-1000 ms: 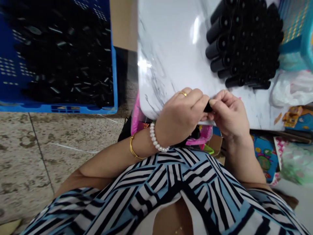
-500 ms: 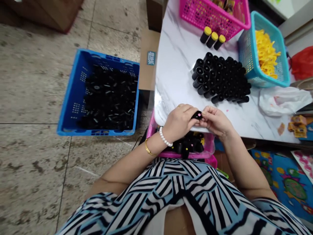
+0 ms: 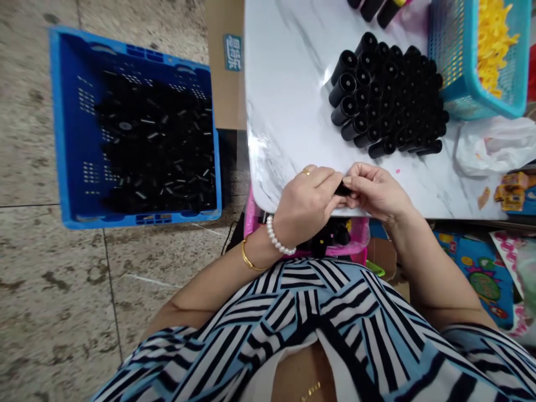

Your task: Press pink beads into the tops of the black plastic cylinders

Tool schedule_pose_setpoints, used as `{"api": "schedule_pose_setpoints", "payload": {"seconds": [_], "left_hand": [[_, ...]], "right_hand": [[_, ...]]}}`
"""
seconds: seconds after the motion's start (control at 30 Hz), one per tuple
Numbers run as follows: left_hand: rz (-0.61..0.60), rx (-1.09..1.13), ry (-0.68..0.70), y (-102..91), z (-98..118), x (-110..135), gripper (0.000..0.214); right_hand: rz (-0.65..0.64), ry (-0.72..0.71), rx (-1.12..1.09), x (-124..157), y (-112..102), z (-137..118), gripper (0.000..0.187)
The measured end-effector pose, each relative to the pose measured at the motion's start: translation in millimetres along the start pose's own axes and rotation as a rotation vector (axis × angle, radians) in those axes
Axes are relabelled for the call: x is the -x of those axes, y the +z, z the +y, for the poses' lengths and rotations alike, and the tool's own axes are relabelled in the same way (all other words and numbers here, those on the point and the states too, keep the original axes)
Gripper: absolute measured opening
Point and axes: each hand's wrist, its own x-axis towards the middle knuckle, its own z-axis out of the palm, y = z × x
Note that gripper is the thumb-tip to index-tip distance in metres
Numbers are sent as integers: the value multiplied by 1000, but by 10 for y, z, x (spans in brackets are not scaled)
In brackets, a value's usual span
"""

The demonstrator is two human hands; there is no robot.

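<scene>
Close to the table's front edge, my left hand (image 3: 307, 201) is closed around a small black tube (image 3: 342, 190). My right hand (image 3: 374, 190) pinches the same tube at its end, the thumb lying over it. Fingers cover most of the tube, so its end face is hidden. Beyond my hands, many black tubes (image 3: 387, 95) stand upright in a tight cluster on the white marbled table (image 3: 288, 106). Just below my wrists, a pink basket (image 3: 359, 241) holds more black pieces, some with small coloured dots.
A blue crate (image 3: 61, 134) full of black parts sits on the left, beside a cardboard box (image 3: 228, 100). At the right are a teal basket (image 3: 456, 61) of yellow pieces, a white plastic bag (image 3: 492, 145) and a yellow toy-like piece (image 3: 511, 192). A pink dot (image 3: 397, 171) lies on the table.
The view has shifted closer to the table. The tube's end, showing a pink dot before, is now covered by my right thumb and fingers. Both hands stay on the tube.
</scene>
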Motion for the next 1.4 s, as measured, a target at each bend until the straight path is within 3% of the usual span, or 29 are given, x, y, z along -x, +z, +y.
{"api": "schedule_pose_setpoints", "payload": {"seconds": [0.13, 0.23, 0.4, 0.5, 0.57, 0.6, 0.67, 0.77, 0.8, 0.87, 0.93, 1.03, 1.1, 1.2, 1.4], "left_hand": [[1, 0, 2, 3, 14, 5, 21], [1, -18, 39, -8, 10, 13, 35], [-61, -56, 264, -44, 19, 142, 54], [-95, -79, 363, -62, 75, 358, 61], [-134, -132, 392, -79, 126, 505, 60], [-156, -151, 386, -92, 153, 555, 57], [-167, -141, 367, -128, 199, 568, 56], [-33, -79, 347, -202, 159, 304, 68], [37, -74, 324, -229, 91, 142, 67], [166, -115, 221, -277, -135, -264, 58], [226, -122, 131, -309, -441, -718, 75], [114, -130, 183, -296, -864, -1298, 116], [-27, -101, 226, -250, -1032, -1510, 114], [-167, -11, 255, -189, -1111, -1555, 88], [-134, -90, 221, -253, -1052, -1286, 50]], "right_hand": [[-5, -78, 84, 8, 8, 34, 38], [2, -153, 167, 63, 61, 130, 39], [211, -297, 215, 348, 259, 383, 31], [88, -236, 231, 604, 294, 501, 27], [45, -280, 327, 720, 177, 533, 23], [92, -342, 384, 739, 66, 533, 21], [305, -491, 481, 678, -242, 511, 17], [784, -670, 672, 391, -751, 468, 17], [855, -692, 744, 278, -882, 462, 20], [903, -732, 841, 85, -1048, 465, 26], [884, -754, 881, -29, -1098, 487, 24], [874, -763, 907, -54, -1071, 526, 18], [887, -763, 941, -11, -1051, 546, 16], [935, -762, 1010, 70, -1056, 591, 14], [1015, -766, 1137, 215, -999, 723, 16]]}}
